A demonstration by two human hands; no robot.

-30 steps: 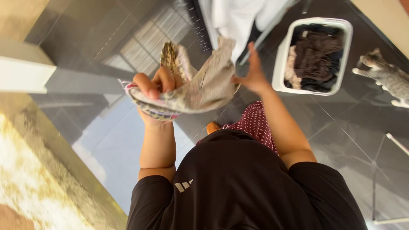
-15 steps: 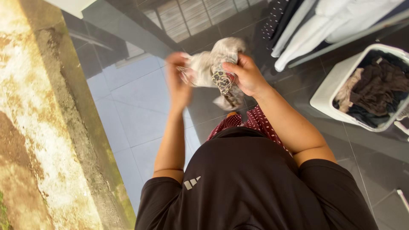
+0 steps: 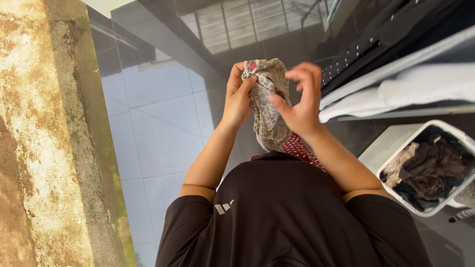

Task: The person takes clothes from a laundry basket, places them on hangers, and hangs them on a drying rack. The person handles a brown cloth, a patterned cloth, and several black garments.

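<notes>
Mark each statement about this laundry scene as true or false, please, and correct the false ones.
1. Both hands hold the patterned cloth. True: the left hand grips its top and the right hand pinches its side.
2. The white basket is empty. False: it holds dark clothes.
3. The basket stands on the person's left. False: it is on the right.
4. White fabric hangs over a rack above the basket. True.
5. The cloth lies on the floor. False: it hangs from the hands in the air.
</notes>
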